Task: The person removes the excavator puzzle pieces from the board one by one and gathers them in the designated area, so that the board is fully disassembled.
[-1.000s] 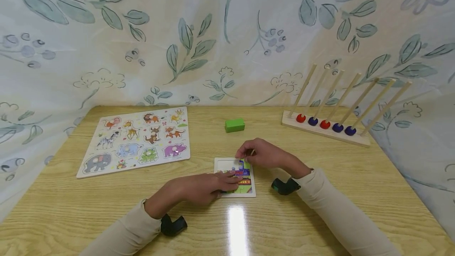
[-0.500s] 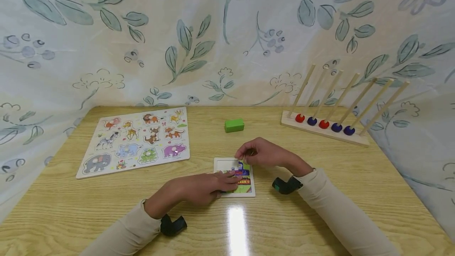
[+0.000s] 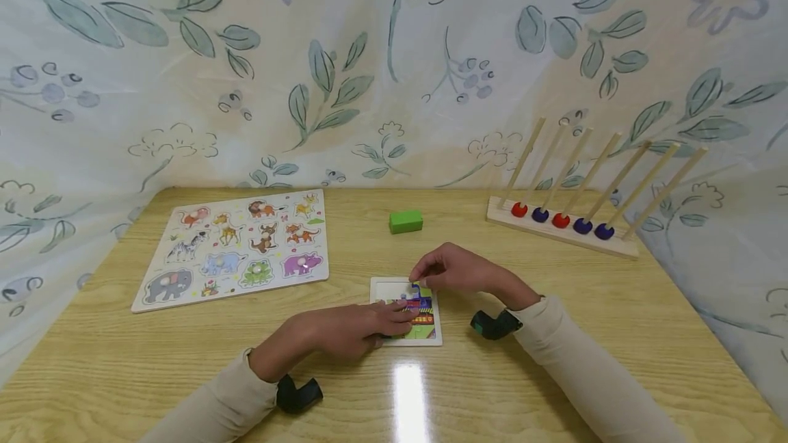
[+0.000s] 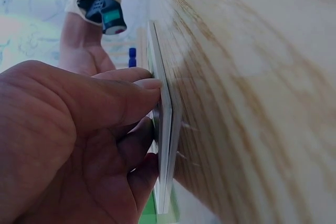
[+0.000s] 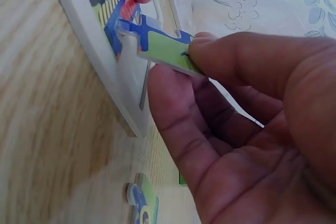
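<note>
A small white-framed jigsaw tray (image 3: 436, 340) lies on the table, with a colourful picture partly filling it. My left hand (image 3: 353, 328) rests on its left side, fingers stretched over the pieces. In the left wrist view, the thumb (image 4: 142, 94) touches the tray's edge. Above the tray's far right corner, my right hand (image 3: 455, 269) pinches a green and blue jigsaw piece (image 5: 165, 48) between thumb and fingertips. That piece is tilted over a bare white part of the tray. A second jigsaw piece (image 5: 144, 203) lies on the table beside the tray in the right wrist view.
An animal peg puzzle board (image 3: 237, 248) lies at the left. Behind the tray sits a green block (image 3: 405, 221). A wooden stand with upright rods (image 3: 563, 227), bearing red and blue beads, stands at the back right. A floral cloth (image 3: 394, 67) hangs behind the table.
The head view has shifted slightly. My right hand still pinches the jigsaw piece, which has moved a little at the tray's far right corner. My left hand has stayed put.
</note>
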`<state>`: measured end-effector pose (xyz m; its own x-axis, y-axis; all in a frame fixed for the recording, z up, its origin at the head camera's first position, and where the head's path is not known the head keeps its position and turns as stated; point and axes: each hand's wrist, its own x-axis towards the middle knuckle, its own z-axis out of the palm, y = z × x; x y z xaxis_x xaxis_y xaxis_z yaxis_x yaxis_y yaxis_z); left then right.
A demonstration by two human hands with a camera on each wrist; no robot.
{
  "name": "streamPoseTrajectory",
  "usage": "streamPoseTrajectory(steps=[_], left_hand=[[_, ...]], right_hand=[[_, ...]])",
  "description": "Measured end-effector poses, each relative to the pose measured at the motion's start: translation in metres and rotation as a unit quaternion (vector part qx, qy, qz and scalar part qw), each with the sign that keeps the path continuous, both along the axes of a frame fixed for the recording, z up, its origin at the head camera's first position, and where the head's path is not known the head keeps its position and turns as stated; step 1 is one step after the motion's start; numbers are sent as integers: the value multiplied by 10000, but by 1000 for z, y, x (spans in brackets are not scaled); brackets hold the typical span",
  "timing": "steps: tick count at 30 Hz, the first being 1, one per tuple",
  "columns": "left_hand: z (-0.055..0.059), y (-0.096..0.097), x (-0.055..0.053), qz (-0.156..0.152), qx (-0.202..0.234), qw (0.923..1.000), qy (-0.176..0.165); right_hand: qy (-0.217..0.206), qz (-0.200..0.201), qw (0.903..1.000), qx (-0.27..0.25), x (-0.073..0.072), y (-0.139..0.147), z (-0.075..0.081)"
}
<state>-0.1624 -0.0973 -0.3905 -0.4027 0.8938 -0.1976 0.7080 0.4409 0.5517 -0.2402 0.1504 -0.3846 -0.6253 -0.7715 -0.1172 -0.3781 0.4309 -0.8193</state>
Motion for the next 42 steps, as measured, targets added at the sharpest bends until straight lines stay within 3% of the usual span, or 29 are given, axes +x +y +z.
streamPoseTrajectory(steps=[8, 18, 25, 33, 42], left_hand=[[-1, 0, 0, 99, -86, 9999, -63], [-3, -1, -2, 157, -96, 9998, -108], [-3, -1, -3, 105, -111, 9998, -89], [-4, 1, -1, 92, -34, 9998, -182], [-2, 1, -1, 93, -75, 9998, -133]], right_hand=[[362, -156, 9992, 23, -1, 5, 0], [535, -259, 9981, 189, -4, 17, 2], [722, -541, 9956, 252, -6, 33, 3], [758, -599, 9947, 354, -2, 50, 3], [767, -1190, 9890, 433, -7, 72, 9]])
